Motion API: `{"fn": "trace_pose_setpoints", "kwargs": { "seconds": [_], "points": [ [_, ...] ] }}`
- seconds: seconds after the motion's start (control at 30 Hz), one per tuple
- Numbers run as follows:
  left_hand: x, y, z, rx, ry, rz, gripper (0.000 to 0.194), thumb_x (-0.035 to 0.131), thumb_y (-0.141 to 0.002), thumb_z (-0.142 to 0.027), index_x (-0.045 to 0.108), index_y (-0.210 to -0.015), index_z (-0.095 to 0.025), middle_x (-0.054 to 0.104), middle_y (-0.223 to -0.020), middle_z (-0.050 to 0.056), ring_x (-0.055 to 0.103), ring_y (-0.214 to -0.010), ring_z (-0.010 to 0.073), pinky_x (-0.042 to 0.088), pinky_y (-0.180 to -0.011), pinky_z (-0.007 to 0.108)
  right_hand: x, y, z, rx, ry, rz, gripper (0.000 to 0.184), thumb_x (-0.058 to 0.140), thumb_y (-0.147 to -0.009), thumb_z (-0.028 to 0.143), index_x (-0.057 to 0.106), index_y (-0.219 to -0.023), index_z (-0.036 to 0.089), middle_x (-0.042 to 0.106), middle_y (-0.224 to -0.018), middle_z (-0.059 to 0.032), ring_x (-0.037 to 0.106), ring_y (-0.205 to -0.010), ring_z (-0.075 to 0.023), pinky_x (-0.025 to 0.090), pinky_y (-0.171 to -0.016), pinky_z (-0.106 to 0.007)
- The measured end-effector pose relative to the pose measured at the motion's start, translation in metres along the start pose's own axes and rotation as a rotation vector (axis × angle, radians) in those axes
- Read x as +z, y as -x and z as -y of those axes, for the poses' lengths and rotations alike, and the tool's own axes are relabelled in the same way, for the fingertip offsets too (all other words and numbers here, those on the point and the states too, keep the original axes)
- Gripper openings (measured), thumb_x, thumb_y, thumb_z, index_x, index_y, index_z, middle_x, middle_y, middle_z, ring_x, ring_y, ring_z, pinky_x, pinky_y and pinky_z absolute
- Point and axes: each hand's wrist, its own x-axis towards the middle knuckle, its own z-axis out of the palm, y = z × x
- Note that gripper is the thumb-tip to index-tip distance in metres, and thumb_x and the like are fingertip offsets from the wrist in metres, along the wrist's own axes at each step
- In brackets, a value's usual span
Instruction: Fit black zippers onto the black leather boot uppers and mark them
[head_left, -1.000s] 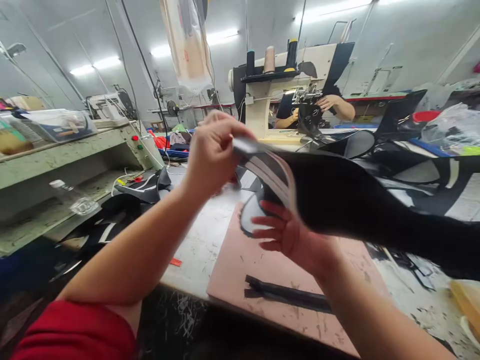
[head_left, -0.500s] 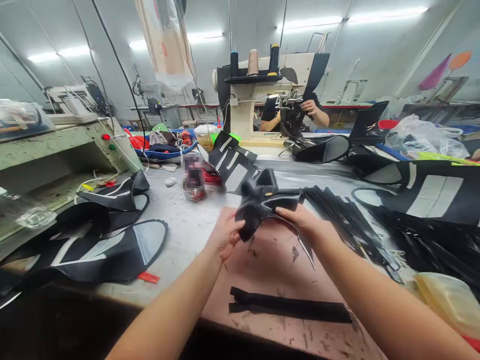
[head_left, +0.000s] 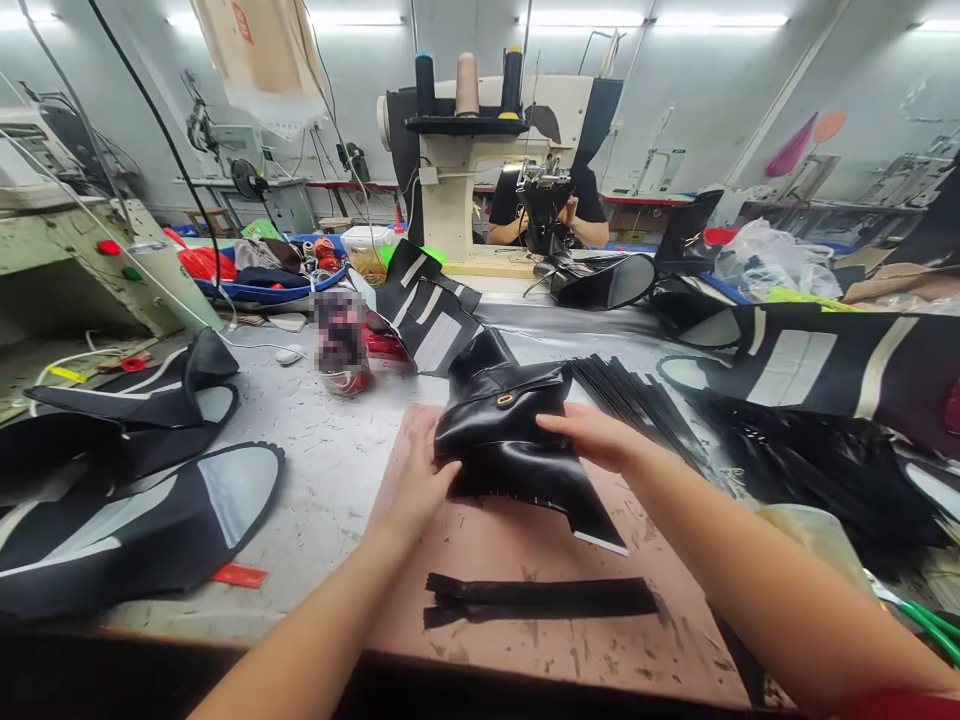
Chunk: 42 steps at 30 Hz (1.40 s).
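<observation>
Both hands grip a glossy black boot upper (head_left: 517, 440) with a small gold-coloured buckle, above a pinkish work board (head_left: 525, 655). My left hand (head_left: 420, 475) is closed on its left edge, thumb on top. My right hand (head_left: 592, 432) pinches the right side, thumb over the shiny face and the other fingers underneath, hidden. The upper's lower right corner ends in a pale strip. In front of it, a black zipper (head_left: 540, 597) lies flat across the board.
To the left lie black boot uppers (head_left: 225, 490) with pale patches. Right are black strips (head_left: 630, 400) and a dark shiny pile (head_left: 802, 460). Green-handled scissors (head_left: 926, 625) lie at the right edge. Behind stands a sewing machine (head_left: 442, 210), with a co-worker (head_left: 589, 215) beyond.
The boot upper has been turned and spread flatter, so its buckle and glossy face now show. My hands remain on it. The view has shifted to the right.
</observation>
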Motion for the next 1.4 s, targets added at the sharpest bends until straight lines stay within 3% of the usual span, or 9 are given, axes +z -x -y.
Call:
{"fn": "trace_pose_setpoints", "kwargs": {
  "seconds": [0.17,0.27,0.5,0.8,0.97,1.03,1.17,1.3,1.4],
  "points": [
    [0.000,0.003,-0.002,-0.211,0.335,0.057,0.084,0.073,-0.058,-0.028,0.034,-0.133,-0.021,0.065,-0.109,0.008,0.057,-0.108,0.0240,0.045,-0.094,0.037,0.002,0.005,-0.010,-0.053,-0.041,-0.019,0.030,0.076,-0.058,0.025,0.067,-0.086,0.020,0.070,-0.082,-0.0018,0.064,-0.073,-0.0158,0.050,-0.064,-0.025],
    [0.000,0.004,-0.004,-0.158,0.288,0.187,0.077,0.076,-0.055,-0.026,0.045,-0.125,-0.022,0.059,-0.121,0.008,0.051,-0.116,0.0267,0.044,-0.096,0.038,0.011,0.007,-0.019,-0.101,-0.174,-0.153,0.024,0.078,-0.058,0.033,0.067,-0.074,0.019,0.068,-0.068,-0.0015,0.062,-0.063,-0.0162,0.051,-0.062,-0.028],
    [-0.004,-0.005,0.008,0.087,-0.127,0.091,0.078,0.065,-0.064,-0.017,0.032,-0.135,-0.021,0.048,-0.132,0.008,0.043,-0.124,0.0229,0.031,-0.107,0.038,0.017,0.008,-0.020,-0.117,-0.270,-0.186,0.020,0.078,-0.058,0.028,0.061,-0.065,0.020,0.064,-0.062,0.0017,0.060,-0.062,-0.0131,0.051,-0.066,-0.025],
    [0.005,-0.006,0.010,0.009,0.017,0.160,0.058,0.068,-0.058,-0.014,0.049,-0.113,-0.018,0.061,-0.115,0.007,0.054,-0.111,0.0232,0.037,-0.101,0.040,0.000,-0.004,-0.019,-0.119,-0.116,-0.350,0.011,0.065,-0.069,0.026,0.060,-0.075,0.017,0.062,-0.071,-0.0009,0.059,-0.069,-0.0142,0.048,-0.071,-0.029],
    [0.015,-0.003,0.002,-0.035,0.139,0.224,0.059,0.070,-0.059,-0.018,0.048,-0.114,-0.017,0.059,-0.119,0.009,0.053,-0.112,0.0232,0.040,-0.098,0.038,0.021,0.047,-0.040,-0.729,0.335,-0.835,0.023,0.060,-0.073,0.027,0.060,-0.095,0.020,0.060,-0.098,-0.0048,0.053,-0.100,-0.0202,0.042,-0.088,-0.037],
    [0.021,0.003,-0.008,-0.079,0.273,0.258,0.060,0.072,-0.059,-0.019,0.049,-0.114,-0.018,0.059,-0.120,0.007,0.052,-0.112,0.0219,0.040,-0.098,0.035,0.042,0.069,-0.054,-0.743,0.408,-0.669,0.011,0.061,-0.073,0.029,0.062,-0.080,0.020,0.062,-0.082,-0.0035,0.057,-0.083,-0.0189,0.046,-0.078,-0.035],
    [0.031,0.021,-0.031,-0.232,0.520,0.291,0.060,0.074,-0.059,-0.020,0.051,-0.114,-0.021,0.064,-0.110,0.004,0.058,-0.103,0.0193,0.043,-0.091,0.032,0.080,0.076,-0.073,-0.158,-0.109,-0.191,0.029,0.072,-0.063,0.037,0.063,-0.085,0.020,0.063,-0.076,-0.0015,0.059,-0.068,-0.0145,0.049,-0.057,-0.026],
    [0.034,0.041,-0.041,-0.268,0.600,0.362,0.061,0.074,-0.060,-0.019,0.051,-0.116,-0.022,0.064,-0.109,0.004,0.059,-0.100,0.0192,0.045,-0.086,0.031,0.091,0.055,-0.078,-0.125,-0.737,-0.211,0.032,0.075,-0.056,0.043,0.058,-0.070,0.020,0.053,-0.054,0.0071,0.048,-0.048,-0.0057,0.044,-0.049,-0.018],
    [0.028,0.051,-0.037,-0.225,0.544,0.410,0.062,0.072,-0.063,-0.016,0.048,-0.121,-0.023,0.061,-0.114,0.004,0.055,-0.106,0.0205,0.044,-0.090,0.033,0.089,0.052,-0.079,-0.205,-0.617,-0.234,0.029,0.074,-0.054,0.042,0.054,-0.061,0.021,0.044,-0.045,0.0092,0.038,-0.039,-0.0051,0.041,-0.043,-0.019]
  ]
}}
